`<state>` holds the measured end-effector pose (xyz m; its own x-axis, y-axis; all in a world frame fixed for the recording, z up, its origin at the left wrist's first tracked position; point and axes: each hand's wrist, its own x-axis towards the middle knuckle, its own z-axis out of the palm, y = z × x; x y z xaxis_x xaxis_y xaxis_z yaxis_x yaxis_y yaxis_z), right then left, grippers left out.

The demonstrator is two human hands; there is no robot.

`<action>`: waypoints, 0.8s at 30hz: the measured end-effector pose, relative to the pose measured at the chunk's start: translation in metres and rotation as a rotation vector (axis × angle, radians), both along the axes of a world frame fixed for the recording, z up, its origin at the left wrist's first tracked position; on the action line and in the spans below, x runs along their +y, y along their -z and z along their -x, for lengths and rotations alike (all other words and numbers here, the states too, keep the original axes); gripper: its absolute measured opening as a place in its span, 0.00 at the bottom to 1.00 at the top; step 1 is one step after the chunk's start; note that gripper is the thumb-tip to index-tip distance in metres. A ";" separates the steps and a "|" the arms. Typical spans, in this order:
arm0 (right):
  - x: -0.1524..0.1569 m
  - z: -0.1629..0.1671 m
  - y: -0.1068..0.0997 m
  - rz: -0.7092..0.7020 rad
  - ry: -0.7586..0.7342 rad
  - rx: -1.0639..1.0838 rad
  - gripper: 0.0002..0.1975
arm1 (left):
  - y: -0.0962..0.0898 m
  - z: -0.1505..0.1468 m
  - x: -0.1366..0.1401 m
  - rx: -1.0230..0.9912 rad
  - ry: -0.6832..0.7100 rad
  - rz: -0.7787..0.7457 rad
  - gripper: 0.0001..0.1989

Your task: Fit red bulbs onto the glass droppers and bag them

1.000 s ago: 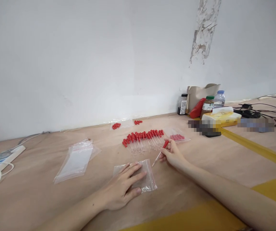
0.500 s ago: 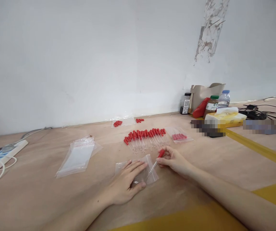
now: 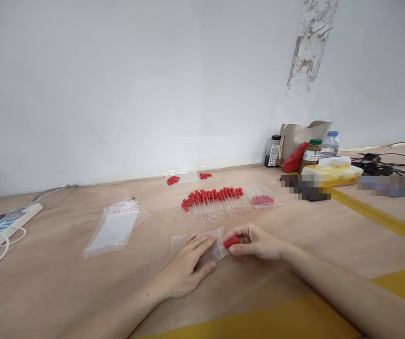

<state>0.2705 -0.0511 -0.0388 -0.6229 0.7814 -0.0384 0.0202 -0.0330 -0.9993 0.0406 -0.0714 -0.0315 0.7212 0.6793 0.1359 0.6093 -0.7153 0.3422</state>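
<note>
My left hand (image 3: pixel 191 264) lies flat with fingers stretched over a clear zip bag (image 3: pixel 219 245), pressing it to the brown-covered table. At the bag's right end, my right hand (image 3: pixel 253 244) pinches the red rubber bulb of a dropper (image 3: pixel 231 242). Its glass tube points left at the bag's mouth, and I cannot clearly see how far it reaches inside. Behind both hands, a row of droppers (image 3: pixel 212 197) with red bulbs and clear tubes lies side by side. A zip bag with several red-bulbed pieces (image 3: pixel 264 199) sits just right of that row.
To the left lies a stack of flat zip bags (image 3: pixel 112 226), beyond it a power strip (image 3: pixel 8 226) with white cables. Loose red bulbs (image 3: pixel 173 180) rest by the wall. At the right stand a tissue pack (image 3: pixel 332 173), bottles (image 3: pixel 329 144) and a beige bag (image 3: pixel 299 141).
My right hand has brought the dropper down and left. It was slanted with the bulb raised; now it lies lower, bulb at the bag's mouth. My left hand stays on the bag.
</note>
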 end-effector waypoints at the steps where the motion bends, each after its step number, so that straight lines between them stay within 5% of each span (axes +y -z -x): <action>1: -0.001 -0.001 -0.001 0.004 -0.029 0.018 0.16 | 0.000 0.000 0.000 0.000 -0.003 -0.003 0.25; 7: -0.004 0.006 -0.001 -0.168 -0.030 0.050 0.16 | -0.001 -0.001 0.000 -0.019 -0.003 -0.020 0.23; 12: -0.006 0.011 -0.001 -0.088 -0.113 0.106 0.17 | -0.001 0.001 0.000 -0.042 -0.004 0.010 0.23; 19: 0.008 -0.001 0.006 -0.028 0.116 0.106 0.16 | -0.008 0.029 0.005 -0.044 0.065 0.067 0.23; 24: 0.013 -0.002 0.009 -0.109 0.173 -0.019 0.15 | -0.004 0.037 0.003 -0.082 0.049 0.031 0.21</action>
